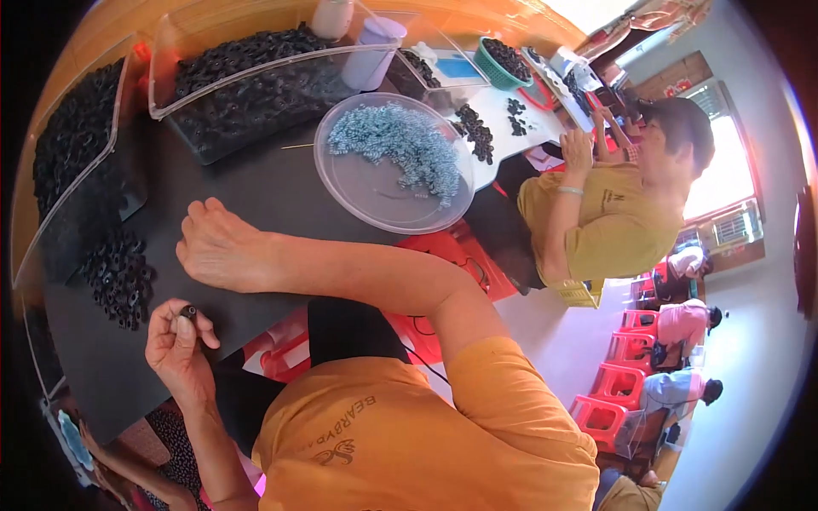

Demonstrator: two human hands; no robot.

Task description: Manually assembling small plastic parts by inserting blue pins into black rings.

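Note:
My left hand point(176, 347) pinches a small black plastic piece point(188, 312) with a round hole in its end, between thumb and fingers. Ahead of it, over the dark tabletop point(264, 192), my right hand point(223, 249) is closed with the fingers curled under. Whatever those fingers may hold is hidden. A loose heap of similar small black pieces point(119, 277) lies on the table just left of both hands. Farther right, a round clear plastic tray point(358, 192) holds a pile of tiny pale blue pieces point(396, 140), too small to make out exactly.
Two clear bins point(213, 140) point(64, 213) full of black pieces stand along the far and left sides. A thin yellowish stick point(298, 146) lies near the tray. Beyond are a green basket point(503, 64) and a seated co-worker point(609, 200). Red stools point(618, 383) and other people are at right.

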